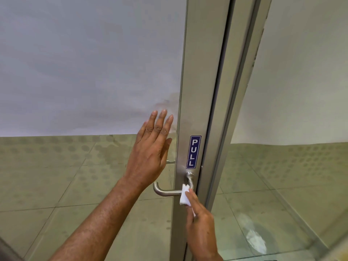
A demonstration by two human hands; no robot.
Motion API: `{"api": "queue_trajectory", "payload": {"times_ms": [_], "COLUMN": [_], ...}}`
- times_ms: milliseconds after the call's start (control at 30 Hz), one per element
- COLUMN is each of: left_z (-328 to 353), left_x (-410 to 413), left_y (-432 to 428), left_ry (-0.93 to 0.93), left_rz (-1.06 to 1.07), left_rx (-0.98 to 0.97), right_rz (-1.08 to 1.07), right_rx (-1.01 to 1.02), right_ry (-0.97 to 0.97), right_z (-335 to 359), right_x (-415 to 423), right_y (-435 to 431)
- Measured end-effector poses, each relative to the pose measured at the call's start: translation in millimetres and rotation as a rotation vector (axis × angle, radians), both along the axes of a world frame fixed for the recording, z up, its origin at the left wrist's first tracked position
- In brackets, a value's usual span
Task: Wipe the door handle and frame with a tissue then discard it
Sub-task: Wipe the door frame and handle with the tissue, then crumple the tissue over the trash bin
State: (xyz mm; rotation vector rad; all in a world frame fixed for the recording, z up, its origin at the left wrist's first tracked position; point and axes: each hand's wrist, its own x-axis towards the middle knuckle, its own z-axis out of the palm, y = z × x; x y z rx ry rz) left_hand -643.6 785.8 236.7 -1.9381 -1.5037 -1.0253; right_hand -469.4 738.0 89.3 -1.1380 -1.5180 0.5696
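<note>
A glass door has a grey metal frame (203, 72) running down the middle of the view. A steel lever handle (164, 192) juts left from the frame, below a blue PULL sticker (193, 152). My right hand (202, 226) pinches a folded white tissue (184, 195) and presses it against the handle close to where it meets the frame. My left hand (152, 150) is flat and open, fingers up, against the glass just left of the frame, above the handle.
The upper glass pane (84, 63) is frosted; the lower part is see-through and shows a tiled floor (56, 176). A second glass panel (291, 166) stands to the right of the frame, with a white smear (256, 240) low on it.
</note>
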Motion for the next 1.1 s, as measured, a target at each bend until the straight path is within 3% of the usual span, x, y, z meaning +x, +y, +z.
{"api": "queue_trajectory", "payload": {"times_ms": [100,167,267,333,433,633,833,967,1100], "left_z": [-21,-40,-54,-60,-59,-48,-40,-39,-45], "left_x": [15,24,39,48,62,96,152,196,243], "left_y": [-26,-46,-76,-89,-103,-125,-143,-151,-145], "left_ry": [-0.026,-0.159,-0.552,-0.827,-1.063,-1.146,-1.094,-1.099,-1.072], "left_rz": [-0.068,-0.11,-0.113,-0.267,-0.477,-0.594,-0.637,-0.68,-0.701], "left_rx": [0.097,0.065,-0.3,-0.585,-0.757,-0.866,-0.877,-0.865,-0.859], "right_rz": [0.01,0.021,0.043,0.049,0.049,-0.033,-0.136,-0.142,-0.117], "right_rx": [-0.065,-0.106,-0.064,-0.036,-0.049,-0.057,-0.043,-0.123,-0.214], "right_ry": [0.047,0.059,0.021,-0.009,-0.063,-0.144,-0.137,-0.014,0.242], "right_z": [16,25,39,46,57,71,78,81,80], "right_x": [4,8,15,19,27,55,108,150,200], "right_y": [-10,-17,-32,-43,-63,-108,-141,-158,-165]}}
